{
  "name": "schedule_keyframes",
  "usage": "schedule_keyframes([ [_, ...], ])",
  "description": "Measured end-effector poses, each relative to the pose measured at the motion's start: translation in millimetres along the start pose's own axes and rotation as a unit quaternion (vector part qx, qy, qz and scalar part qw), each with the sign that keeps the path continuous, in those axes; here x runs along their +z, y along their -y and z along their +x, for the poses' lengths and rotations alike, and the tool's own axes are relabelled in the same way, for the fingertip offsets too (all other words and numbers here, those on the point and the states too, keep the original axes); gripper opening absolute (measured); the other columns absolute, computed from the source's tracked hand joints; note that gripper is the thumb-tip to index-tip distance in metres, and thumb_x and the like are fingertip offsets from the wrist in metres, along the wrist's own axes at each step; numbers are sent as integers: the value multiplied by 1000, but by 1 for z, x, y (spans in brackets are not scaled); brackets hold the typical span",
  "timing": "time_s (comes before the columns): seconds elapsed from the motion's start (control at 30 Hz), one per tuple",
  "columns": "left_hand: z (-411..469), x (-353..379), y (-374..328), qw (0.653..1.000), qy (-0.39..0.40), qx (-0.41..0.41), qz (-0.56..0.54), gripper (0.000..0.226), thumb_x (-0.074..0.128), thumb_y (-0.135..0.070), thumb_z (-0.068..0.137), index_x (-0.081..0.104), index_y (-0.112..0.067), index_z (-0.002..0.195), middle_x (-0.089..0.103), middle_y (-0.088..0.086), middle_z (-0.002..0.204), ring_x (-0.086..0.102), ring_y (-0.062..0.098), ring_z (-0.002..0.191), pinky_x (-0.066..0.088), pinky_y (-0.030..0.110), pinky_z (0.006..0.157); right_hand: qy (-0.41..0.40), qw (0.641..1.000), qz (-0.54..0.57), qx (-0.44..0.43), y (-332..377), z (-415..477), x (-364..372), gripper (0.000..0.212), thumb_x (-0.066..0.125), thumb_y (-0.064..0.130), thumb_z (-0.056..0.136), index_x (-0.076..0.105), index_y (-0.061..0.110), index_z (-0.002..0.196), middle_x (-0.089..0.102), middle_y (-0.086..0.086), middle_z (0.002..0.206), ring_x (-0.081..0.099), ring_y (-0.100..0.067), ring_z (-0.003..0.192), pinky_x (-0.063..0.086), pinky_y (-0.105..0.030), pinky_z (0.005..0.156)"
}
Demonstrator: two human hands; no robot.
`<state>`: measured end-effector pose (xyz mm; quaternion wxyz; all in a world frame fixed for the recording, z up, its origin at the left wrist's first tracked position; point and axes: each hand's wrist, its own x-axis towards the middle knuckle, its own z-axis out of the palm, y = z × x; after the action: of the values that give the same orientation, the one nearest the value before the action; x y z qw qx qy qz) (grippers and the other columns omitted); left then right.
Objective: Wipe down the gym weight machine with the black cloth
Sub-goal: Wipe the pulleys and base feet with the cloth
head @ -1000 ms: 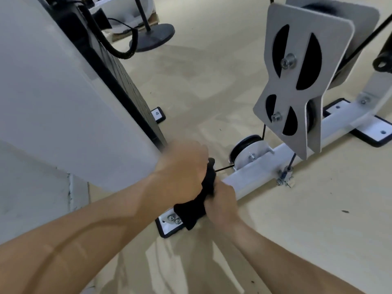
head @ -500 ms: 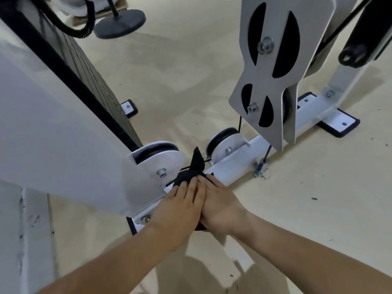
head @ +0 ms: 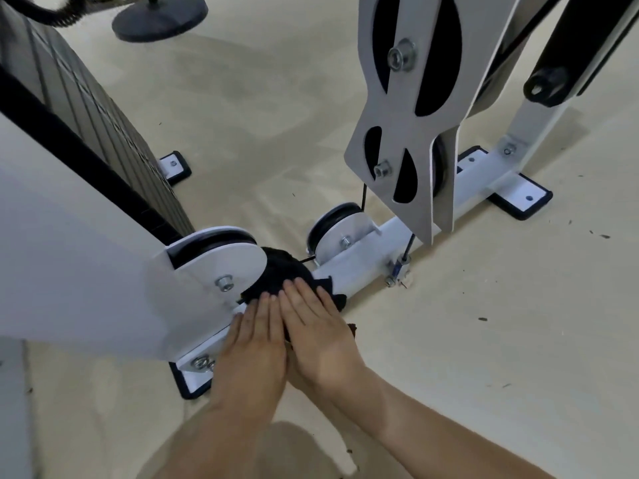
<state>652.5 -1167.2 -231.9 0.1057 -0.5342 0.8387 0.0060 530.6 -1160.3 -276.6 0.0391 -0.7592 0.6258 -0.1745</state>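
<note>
The black cloth (head: 280, 276) lies bunched on the low white base rail (head: 363, 267) of the gym weight machine, pushed up against the rounded white bracket plate (head: 221, 267) of the nearer floor pulley. A loose corner of it hangs over the rail's front edge, just right of the fingers.

Both hands lie flat on the cloth's near part, side by side and touching along their inner edges. The left hand (head: 252, 350) has its fingers straight and together, with the fingertips on the cloth's left part beside the bracket bolt (head: 224, 282). The right hand (head: 318, 333) is also laid out flat, fingers straight and slightly spread, pressing the cloth down on the rail. Neither hand curls round the fabric. Most of the cloth shows beyond the fingertips; the rest is hidden under the palms.

Further along the rail stands a second small pulley (head: 340, 224) in its own white bracket, with a thin black cable (head: 363, 198) rising from it. Above that hangs a large white double pulley plate (head: 404, 115) with dark oval cut-outs and two bolts. To the left, a slanted white shroud (head: 69, 254) covers the black weight stack (head: 103, 133). Black-edged white foot plates (head: 518, 197) sit on the pale floor (head: 484, 340) at the frame's ends. A round black base (head: 160, 17) stands on the floor at the top left.
</note>
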Motion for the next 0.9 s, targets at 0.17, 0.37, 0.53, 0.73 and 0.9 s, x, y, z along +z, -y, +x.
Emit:
schedule_keyframes([
  [0.17, 5, -1, -16, 999, -30, 43, -14, 63, 32, -15, 72, 61, 4, 125, 60, 24, 128, 63, 35, 113, 51, 47, 91, 40, 990, -83, -106, -71, 1, -23, 57, 48, 28, 82, 56, 8, 135, 54, -8, 142, 49, -24, 133, 39, -43, 110],
  [0.37, 30, -8, -47, 996, -15, 77, -48, 76, 61, -20, 77, 35, 5, 144, 35, 21, 151, 35, 31, 141, 32, 43, 114, -56, 990, 6, 126, -40, -5, -7, 49, 56, 12, 85, 55, -10, 129, 51, -24, 139, 45, -40, 132, 47, -50, 101],
  [0.53, -1, -5, -12, 985, -34, 20, -169, 68, 73, -8, 68, 56, -5, 134, 54, 7, 141, 54, 25, 127, 44, 38, 103, -49, 986, 160, -20, -30, -8, -22, 53, 41, 18, 78, 65, 4, 124, 61, -9, 133, 47, -25, 132, 33, -39, 109],
  [0.73, 53, -24, -27, 912, -134, -56, -384, 48, 51, -25, 93, 40, -21, 139, 55, 0, 126, 55, 23, 108, 49, 39, 86, -167, 972, 155, -64, -55, 43, -70, 26, 45, 9, 81, 68, 0, 90, 65, -15, 106, 54, -28, 110, 47, -32, 91],
  [0.9, 80, -33, -38, 810, -135, -164, -546, 27, 52, -4, 89, 68, -26, 93, 69, -2, 85, 60, 20, 80, 42, 23, 65, -155, 979, 118, -65, -70, 52, -56, 11, 56, 5, 86, 60, 6, 96, 56, -14, 108, 52, -36, 121, 47, -43, 90],
])
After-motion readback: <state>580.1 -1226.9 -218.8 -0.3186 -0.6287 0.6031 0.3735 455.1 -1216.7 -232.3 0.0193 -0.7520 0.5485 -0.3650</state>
